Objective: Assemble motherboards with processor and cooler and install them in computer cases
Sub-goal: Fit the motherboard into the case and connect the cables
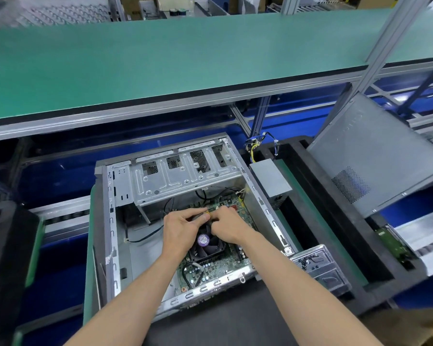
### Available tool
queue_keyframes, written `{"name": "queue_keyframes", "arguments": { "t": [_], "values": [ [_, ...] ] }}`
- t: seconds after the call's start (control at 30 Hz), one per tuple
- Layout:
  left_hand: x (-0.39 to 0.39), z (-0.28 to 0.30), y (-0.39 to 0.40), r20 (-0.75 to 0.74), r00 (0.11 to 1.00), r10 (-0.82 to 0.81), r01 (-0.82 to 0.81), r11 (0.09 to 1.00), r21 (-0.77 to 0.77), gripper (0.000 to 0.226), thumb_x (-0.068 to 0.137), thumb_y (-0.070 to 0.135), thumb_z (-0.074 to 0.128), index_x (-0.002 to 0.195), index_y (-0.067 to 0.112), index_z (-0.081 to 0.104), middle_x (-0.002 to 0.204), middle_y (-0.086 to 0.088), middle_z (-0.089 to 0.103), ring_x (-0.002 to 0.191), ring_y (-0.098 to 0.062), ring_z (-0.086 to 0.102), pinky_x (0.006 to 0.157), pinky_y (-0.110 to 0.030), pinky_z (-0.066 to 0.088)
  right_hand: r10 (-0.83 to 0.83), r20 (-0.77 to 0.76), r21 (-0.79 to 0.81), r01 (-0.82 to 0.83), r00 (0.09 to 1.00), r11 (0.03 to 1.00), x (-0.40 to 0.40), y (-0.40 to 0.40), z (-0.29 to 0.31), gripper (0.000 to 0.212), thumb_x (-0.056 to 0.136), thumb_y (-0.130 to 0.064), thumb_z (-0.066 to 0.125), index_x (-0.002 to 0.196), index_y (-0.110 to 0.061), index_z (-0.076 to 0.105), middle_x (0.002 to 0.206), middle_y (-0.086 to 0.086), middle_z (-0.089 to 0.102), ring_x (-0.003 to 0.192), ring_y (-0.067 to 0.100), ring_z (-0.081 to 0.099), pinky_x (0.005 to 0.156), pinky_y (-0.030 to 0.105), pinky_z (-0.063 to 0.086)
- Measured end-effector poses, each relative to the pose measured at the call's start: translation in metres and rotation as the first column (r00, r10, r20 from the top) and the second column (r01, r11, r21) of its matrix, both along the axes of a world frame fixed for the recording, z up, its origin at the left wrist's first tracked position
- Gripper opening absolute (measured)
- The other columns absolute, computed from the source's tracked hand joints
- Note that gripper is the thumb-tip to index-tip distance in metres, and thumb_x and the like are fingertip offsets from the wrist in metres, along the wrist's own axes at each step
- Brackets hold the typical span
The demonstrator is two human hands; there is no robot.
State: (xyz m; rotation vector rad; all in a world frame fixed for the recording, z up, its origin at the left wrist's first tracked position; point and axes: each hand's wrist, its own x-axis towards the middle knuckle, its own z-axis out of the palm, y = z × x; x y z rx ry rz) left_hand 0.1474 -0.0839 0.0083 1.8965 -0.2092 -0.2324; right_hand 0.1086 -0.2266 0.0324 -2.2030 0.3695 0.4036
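Head view: one open computer case (115,221) lies on its side at centre frame, its steel walls rimming the bay on all sides. A drive cage (185,171) roofs the 12 o'clock end, leaving free room only over the green motherboard (215,265) seated on the case floor toward 5 o'clock. One black cooler (206,245), fan up with a purple hub sticker, sits on that board. Two bare forearms reach in from 6 o'clock. The left hand (179,231) and right hand (226,224) meet at the cooler's 12 o'clock edge, fingers curled, pinching a small yellowish cable end (207,214) between them; what it plugs into cannot be told. One grey power supply (270,181) rests just outside the case wall at 2 o'clock, trailing a wire bundle (258,146). One loose side panel (375,156) leans at 3 o'clock.
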Motion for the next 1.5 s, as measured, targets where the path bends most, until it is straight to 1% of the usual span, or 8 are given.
{"name": "queue_keyframes", "arguments": {
  "t": [0.33, 0.63, 0.83, 0.97, 1.13, 1.27, 1.33, 1.5],
  "values": [
    [-0.025, -0.002, 0.0, -0.03, 0.999, 0.014, -0.015, 0.999, -0.03, 0.019, 0.077, 0.016, 0.084, 0.092, 0.028, 0.082, 0.085, 0.019, 0.076, 0.086, 0.006, 0.07, 0.083, -0.02, 0.053, 0.014, 0.003, -0.005, -0.014, 1.0, 1.0, -0.025, 0.002, 0.0, 0.009, 0.074, 0.005, 0.047, 0.075, 0.009, 0.055, 0.056, 0.005, 0.042, 0.056, 0.019, 0.034, 0.049, 0.028, 0.023],
    [-0.034, -0.001, 0.001, -0.05, 0.999, 0.0, -0.002, 0.999, -0.038, 0.02, 0.078, 0.015, 0.083, 0.091, 0.029, 0.081, 0.084, 0.022, 0.075, 0.085, 0.006, 0.07, 0.074, -0.005, 0.048, 0.029, 0.0, -0.013, -0.029, 1.0, 0.999, -0.035, 0.003, 0.002, 0.039, 0.077, 0.005, 0.047, 0.061, -0.03, 0.054, 0.058, 0.001, 0.05, 0.054, 0.019, 0.042, 0.045, 0.024, 0.03],
    [-0.032, -0.001, 0.0, -0.064, 0.998, 0.001, -0.003, 0.999, -0.039, 0.02, 0.08, 0.012, 0.081, 0.09, 0.029, 0.082, 0.083, 0.018, 0.076, 0.084, 0.002, 0.071, 0.08, -0.021, 0.055, 0.04, -0.007, 0.002, -0.04, 0.999, 0.999, -0.033, 0.004, 0.0, 0.025, 0.078, 0.004, 0.046, 0.086, -0.005, 0.068, 0.076, 0.017, 0.064, 0.068, 0.027, 0.05, 0.055, 0.029, 0.039],
    [-0.029, 0.001, 0.0, -0.049, 0.999, 0.02, -0.022, 0.998, -0.055, 0.019, 0.08, 0.011, 0.08, 0.091, 0.026, 0.082, 0.084, 0.015, 0.077, 0.084, 0.0, 0.072, 0.081, -0.026, 0.059, 0.056, -0.024, -0.021, -0.056, 0.998, 0.998, -0.031, 0.004, -0.006, 0.019, 0.078, 0.002, 0.044, 0.082, -0.004, 0.062, 0.079, 0.016, 0.059, 0.079, 0.03, 0.048, 0.063, 0.032, 0.037],
    [-0.025, 0.009, -0.003, 0.007, 1.0, 0.022, -0.021, 0.997, -0.078, 0.02, 0.08, 0.012, 0.081, 0.091, 0.029, 0.082, 0.085, 0.016, 0.077, 0.085, 0.001, 0.072, 0.082, -0.026, 0.058, 0.124, -0.08, -0.142, -0.135, 0.989, 0.981, -0.028, 0.01, -0.009, 0.024, 0.084, -0.007, 0.047, 0.1, 0.001, 0.064, 0.103, 0.023, 0.064, 0.092, 0.038, 0.058, 0.08, 0.043, 0.053],
    [-0.018, 0.021, -0.013, 0.118, 0.99, -0.077, 0.07, 0.996, 0.058, 0.02, 0.078, 0.019, 0.082, 0.088, 0.036, 0.081, 0.086, 0.022, 0.076, 0.087, 0.009, 0.068, 0.088, -0.023, 0.055, 0.394, -0.082, -0.396, -0.393, 0.915, 0.83, -0.029, 0.026, -0.008, 0.057, 0.091, -0.033, 0.037, 0.138, -0.003, 0.051, 0.136, 0.026, 0.055, 0.13, 0.039, 0.046, 0.115, 0.057, 0.03],
    [-0.014, 0.027, -0.023, 0.114, 0.978, -0.172, 0.155, 0.977, 0.147, 0.016, 0.079, 0.026, 0.082, 0.088, 0.04, 0.08, 0.085, 0.022, 0.075, 0.088, 0.007, 0.067, 0.089, -0.026, 0.054, 0.515, -0.14, -0.517, -0.506, 0.846, 0.69, -0.028, 0.033, -0.01, 0.062, 0.094, -0.039, 0.034, 0.148, -0.008, 0.043, 0.143, 0.025, 0.052, 0.136, 0.041, 0.041, 0.117, 0.061, 0.02],
    [-0.004, 0.037, -0.056, 0.099, 0.876, -0.472, 0.412, 0.839, 0.357, 0.013, 0.083, 0.028, 0.08, 0.096, 0.029, 0.081, 0.095, 0.012, 0.077, 0.096, -0.008, 0.067, 0.095, -0.038, 0.053, 0.582, -0.238, -0.659, -0.569, 0.777, 0.491, -0.023, 0.038, -0.016, 0.058, 0.102, -0.047, 0.025, 0.151, -0.019, 0.038, 0.153, 0.011, 0.046, 0.138, 0.036, 0.039, 0.115, 0.052, 0.029]
  ]
}}
